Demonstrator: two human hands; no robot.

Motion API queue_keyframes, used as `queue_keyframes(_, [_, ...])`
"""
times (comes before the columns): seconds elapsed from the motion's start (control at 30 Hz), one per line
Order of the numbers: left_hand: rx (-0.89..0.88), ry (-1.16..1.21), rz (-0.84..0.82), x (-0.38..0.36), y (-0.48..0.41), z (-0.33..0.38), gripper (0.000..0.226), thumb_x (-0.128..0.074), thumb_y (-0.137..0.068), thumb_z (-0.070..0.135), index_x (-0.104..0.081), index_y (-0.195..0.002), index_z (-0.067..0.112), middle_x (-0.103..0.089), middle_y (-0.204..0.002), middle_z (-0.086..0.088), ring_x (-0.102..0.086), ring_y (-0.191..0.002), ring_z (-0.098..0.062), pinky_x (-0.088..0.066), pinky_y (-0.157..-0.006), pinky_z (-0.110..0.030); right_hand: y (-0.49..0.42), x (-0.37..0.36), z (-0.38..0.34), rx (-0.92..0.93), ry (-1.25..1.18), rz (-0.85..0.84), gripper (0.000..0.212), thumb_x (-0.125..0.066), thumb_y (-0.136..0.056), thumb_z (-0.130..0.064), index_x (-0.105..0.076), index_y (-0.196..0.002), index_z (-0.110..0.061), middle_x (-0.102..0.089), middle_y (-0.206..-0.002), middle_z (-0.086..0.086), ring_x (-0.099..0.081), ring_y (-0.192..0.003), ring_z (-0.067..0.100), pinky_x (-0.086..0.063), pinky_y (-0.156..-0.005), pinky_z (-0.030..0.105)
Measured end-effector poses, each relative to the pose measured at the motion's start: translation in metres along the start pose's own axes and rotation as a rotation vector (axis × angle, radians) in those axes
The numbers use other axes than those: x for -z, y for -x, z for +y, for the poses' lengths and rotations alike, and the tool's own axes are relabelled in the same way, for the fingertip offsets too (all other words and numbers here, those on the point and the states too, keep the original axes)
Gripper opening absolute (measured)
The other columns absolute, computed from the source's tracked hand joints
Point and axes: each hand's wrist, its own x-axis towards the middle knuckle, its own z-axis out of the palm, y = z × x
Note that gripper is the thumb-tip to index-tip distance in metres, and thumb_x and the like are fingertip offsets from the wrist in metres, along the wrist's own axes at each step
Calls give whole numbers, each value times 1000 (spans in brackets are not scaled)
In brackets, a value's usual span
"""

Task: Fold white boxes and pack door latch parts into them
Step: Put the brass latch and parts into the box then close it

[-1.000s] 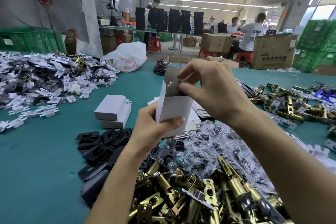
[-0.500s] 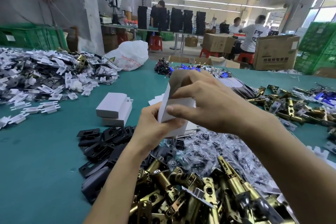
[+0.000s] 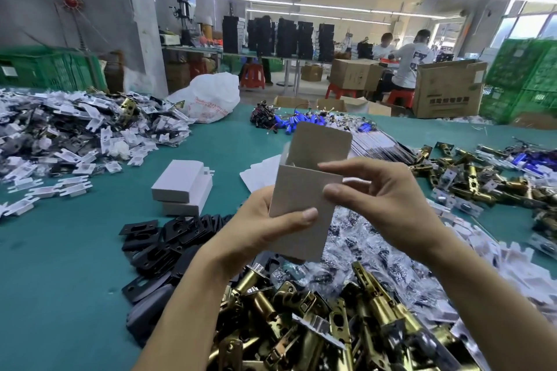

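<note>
the white box (image 3: 301,190) is held upright over the brass latches (image 3: 259,303) on the teal table (image 3: 60,280), its top flap (image 3: 322,144) standing open. it is gripped by the left hand (image 3: 256,232), thumb across the front, and its upper right edge is pinched by the right hand (image 3: 385,205).

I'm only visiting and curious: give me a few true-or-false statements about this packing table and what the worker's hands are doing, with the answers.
1. The left hand holds a white box upright. True.
2. The box's top flap is tucked shut. False: it stands open above the box.
3. Two closed boxes are stacked on the table. True.
4. The brass latches sit in a crate. False: they lie in a loose pile on the table.
</note>
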Motion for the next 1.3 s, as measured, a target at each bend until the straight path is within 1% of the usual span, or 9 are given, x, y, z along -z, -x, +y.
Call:
queue_keyframes(0.17, [27, -157, -137, -3, -2, 5, 44, -72, -86, 39, -64, -127, 30, -74, -118, 1, -71, -107, -17, -58, -81, -28, 23, 9, 17, -58, -74, -1, 19, -67, -79, -19, -72, -95, -11, -76, -92, 6, -72, -87, 17, -59, -78, 26])
queue_keyframes(0.27, [-80, -157, 20, -3, -4, 9, 61, -83, -70, 39, -58, -126, 39, -74, -114, -2, -74, -98, -25, -60, -79, -34, 32, 10, 24, -86, -110, 38, 21, -64, -81, -21, -72, -98, -12, -76, -96, 7, -72, -91, 16, -58, -78, 24])
queue_keyframes(0.43, [-229, -166, 164, -6, -6, 8, 40, -85, -65, 35, -66, -101, 39, -73, -112, -3, -75, -83, -34, -62, -71, -45, 32, 6, 29, -95, -87, 65, 23, -60, -84, -23, -71, -100, -12, -75, -96, 5, -71, -91, 14, -56, -78, 24])
queue_keyframes(0.67, [-233, -234, 174, -9, -7, 5, 21, -75, -72, 44, -74, -87, 29, -75, -85, 0, -72, -76, -18, -58, -67, -37, 30, -1, 29, -68, -137, 51, 20, -61, -83, -22, -70, -98, -11, -74, -88, 1, -69, -83, 9, -55, -74, 21])
queue_keyframes(0.8, [-314, -209, 291, -12, -9, 2, 17, -82, -66, 40, -75, -76, 28, -73, -79, -4, -67, -73, -23, -55, -67, -43, 26, -2, 24, -14, -246, 56, 36, -67, -80, -13, -61, -116, -16, -72, -97, 9, -70, -86, 18, -58, -77, 29])
queue_keyframes(0.9, [-393, -199, 337, -13, -10, 1, 16, -87, -65, 32, -73, -70, 24, -73, -77, -3, -68, -73, -19, -56, -64, -39, 22, -6, 21, 11, -284, 50, 59, -72, -79, -12, -50, -129, -36, -68, -108, 4, -67, -94, 39, -60, -83, 45])
queue_keyframes(1.0, [-456, -195, 320, -12, -8, 2, 25, -89, -62, 43, -72, -68, 27, -73, -83, -11, -70, -79, -22, -58, -66, -33, 18, -13, 22, 19, -234, 34, 65, -77, -80, -17, -48, -133, -42, -66, -113, 6, -64, -99, 43, -56, -87, 56])
queue_keyframes(1.13, [-362, -190, 286, -11, -10, -2, 44, -87, -55, 66, -72, -69, 27, -73, -85, -14, -69, -81, -24, -59, -69, -41, 21, -15, 29, 20, -291, 49, 61, -79, -75, -18, -52, -125, -42, -69, -109, 8, -67, -95, 38, -58, -87, 50])
queue_keyframes(1.3, [-260, -153, 237, -4, -10, -7, 39, -92, -56, 47, -74, -90, 35, -76, -102, 3, -74, -84, -16, -60, -72, -31, 27, -7, 40, 23, -220, 126, 17, -75, -73, -17, -70, -88, -23, -71, -91, 6, -69, -88, 26, -59, -77, 38])
